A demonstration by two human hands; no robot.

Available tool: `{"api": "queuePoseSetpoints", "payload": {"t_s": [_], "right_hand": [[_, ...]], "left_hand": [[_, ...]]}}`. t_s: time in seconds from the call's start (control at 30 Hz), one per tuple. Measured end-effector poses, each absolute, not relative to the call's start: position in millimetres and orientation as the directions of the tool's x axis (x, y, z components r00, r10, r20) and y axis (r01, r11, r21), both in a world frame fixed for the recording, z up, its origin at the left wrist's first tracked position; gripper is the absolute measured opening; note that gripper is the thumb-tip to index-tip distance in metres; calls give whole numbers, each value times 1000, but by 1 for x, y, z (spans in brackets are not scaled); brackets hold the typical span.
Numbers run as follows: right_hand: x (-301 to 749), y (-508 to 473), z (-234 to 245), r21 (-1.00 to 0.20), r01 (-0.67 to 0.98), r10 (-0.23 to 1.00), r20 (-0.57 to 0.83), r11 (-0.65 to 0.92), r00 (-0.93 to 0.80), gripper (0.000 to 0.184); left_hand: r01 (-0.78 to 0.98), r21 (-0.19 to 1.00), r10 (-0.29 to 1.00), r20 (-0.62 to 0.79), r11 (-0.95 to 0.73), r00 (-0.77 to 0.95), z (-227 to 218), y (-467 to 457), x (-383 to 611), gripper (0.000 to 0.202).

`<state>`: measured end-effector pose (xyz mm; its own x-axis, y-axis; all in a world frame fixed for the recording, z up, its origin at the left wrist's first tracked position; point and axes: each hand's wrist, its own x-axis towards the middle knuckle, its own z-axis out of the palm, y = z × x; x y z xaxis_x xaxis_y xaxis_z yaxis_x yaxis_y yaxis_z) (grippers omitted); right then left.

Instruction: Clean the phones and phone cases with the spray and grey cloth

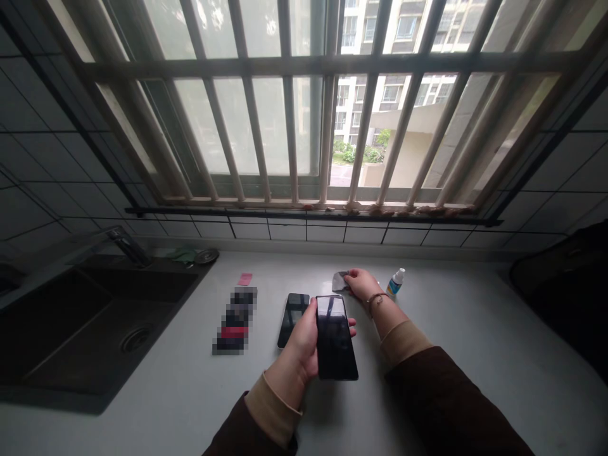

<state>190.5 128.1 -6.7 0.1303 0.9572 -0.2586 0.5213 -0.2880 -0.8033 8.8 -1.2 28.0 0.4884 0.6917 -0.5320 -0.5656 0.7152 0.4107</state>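
Note:
My left hand is wrapped round a black smartphone, its dark screen facing up at me. A second smartphone lies flat on the counter just behind that hand, partly covered by it. My right hand is closed on the edge of a small grey cloth on the counter, beyond the held phone. Just right of my right hand stands a small white bottle with a blue and yellow label.
A pixelated dark and red item lies on the white counter, with a small pink piece behind it. At the left is a dark sink with a faucet. A barred window spans the back. Something black stands at the right.

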Motion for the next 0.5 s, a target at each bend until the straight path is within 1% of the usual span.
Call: {"api": "queuePoseSetpoints", "payload": {"t_s": [0.1,0.23,0.4,0.5], "right_hand": [[193,130,-2,-726,638,966,-198,-257,164,35],[193,121,11,-624,756,977,-63,-198,203,25],[187,97,31,-565,819,977,97,-104,191,28],[185,79,41,-556,831,983,130,-33,126,21]], "left_hand": [[-563,410,691,-526,717,496,28,-1,9,81],[-554,412,685,-529,723,501,30,-2,9,80],[-557,409,683,-547,723,485,27,-2,8,79],[-555,416,687,-539,720,487,26,-2,8,80]]}}
